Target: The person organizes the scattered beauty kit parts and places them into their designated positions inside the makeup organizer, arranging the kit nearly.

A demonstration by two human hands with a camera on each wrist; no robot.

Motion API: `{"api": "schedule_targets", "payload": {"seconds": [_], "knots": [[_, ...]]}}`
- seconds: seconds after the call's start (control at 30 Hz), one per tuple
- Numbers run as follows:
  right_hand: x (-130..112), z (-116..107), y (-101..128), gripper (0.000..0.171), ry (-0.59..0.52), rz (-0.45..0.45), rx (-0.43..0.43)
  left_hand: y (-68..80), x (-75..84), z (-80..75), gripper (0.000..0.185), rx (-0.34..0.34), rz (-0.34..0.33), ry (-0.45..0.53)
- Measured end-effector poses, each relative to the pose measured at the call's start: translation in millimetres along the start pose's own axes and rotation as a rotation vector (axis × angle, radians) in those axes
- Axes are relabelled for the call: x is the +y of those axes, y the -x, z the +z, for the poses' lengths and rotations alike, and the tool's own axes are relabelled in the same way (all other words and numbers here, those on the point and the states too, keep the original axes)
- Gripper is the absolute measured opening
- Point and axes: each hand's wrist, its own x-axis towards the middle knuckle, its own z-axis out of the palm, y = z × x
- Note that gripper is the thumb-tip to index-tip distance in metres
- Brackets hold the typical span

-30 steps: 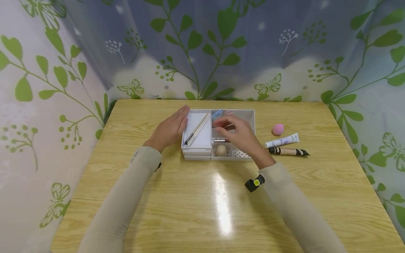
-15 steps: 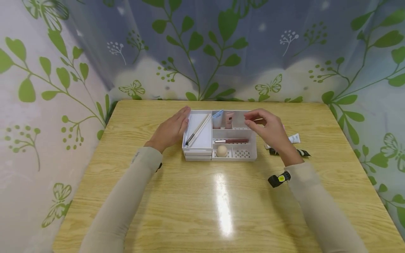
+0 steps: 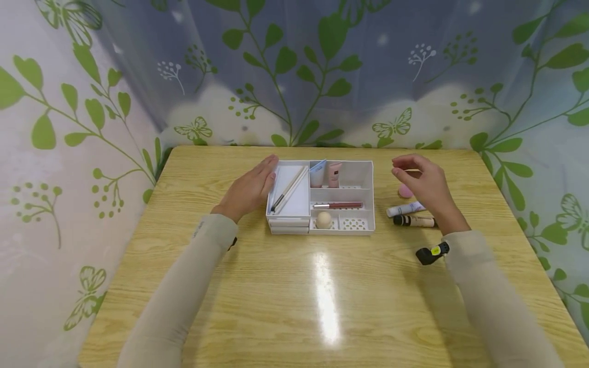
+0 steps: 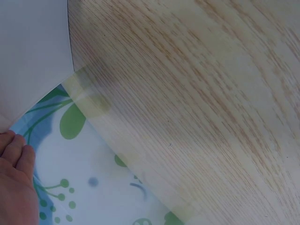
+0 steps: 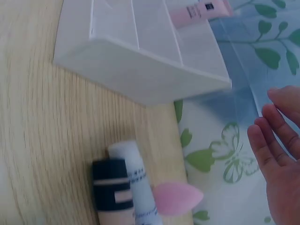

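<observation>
A white divided organizer [image 3: 294, 225] stands on the table, and my left hand [image 3: 248, 190] rests against its left side with fingers straight. My right hand [image 3: 425, 186] hovers to the right of it, holding nothing, thumb and fingers loosely bent. Below and beside that hand lie a pink makeup sponge [image 3: 405, 191], a white tube [image 3: 405, 209] and a beige tube with a black cap [image 3: 416, 221]. In the right wrist view the sponge [image 5: 178, 198] sits next to both tubes, apart from the fingers [image 5: 262, 145].
The organizer bears two thin brushes [image 3: 289, 189] on its left top, a blue-white tube [image 3: 317, 174] and a pink tube [image 3: 334, 175] upright at the back, a dark red brush or lip tube [image 3: 338, 205] and a beige round sponge [image 3: 323, 220]. A patterned curtain hangs behind the table [image 3: 239, 286].
My right hand has moved right, from over the organizer's compartments to above the sponge and tubes, uncovering the dark red stick and the upright tubes. My left hand has stayed at the organizer's side.
</observation>
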Motion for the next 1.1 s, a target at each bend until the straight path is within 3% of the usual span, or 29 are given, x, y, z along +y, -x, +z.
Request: {"api": "schedule_targets", "payload": {"seconds": [0.23,0.6,1.1], "knots": [[17,-11,-4,0.045,0.053,0.055,0.034,0.0,-0.8,1.3,0.066,0.003,0.003,0.004],[48,-17,-10,0.045,0.096,0.112,0.016,1.6,0.6,0.3,0.066,-0.009,0.004,0.026],[68,-11,-7,0.053,0.092,0.19,-0.104,0.5,1.9,-2.1,0.066,-0.008,-0.016,0.051]]}}
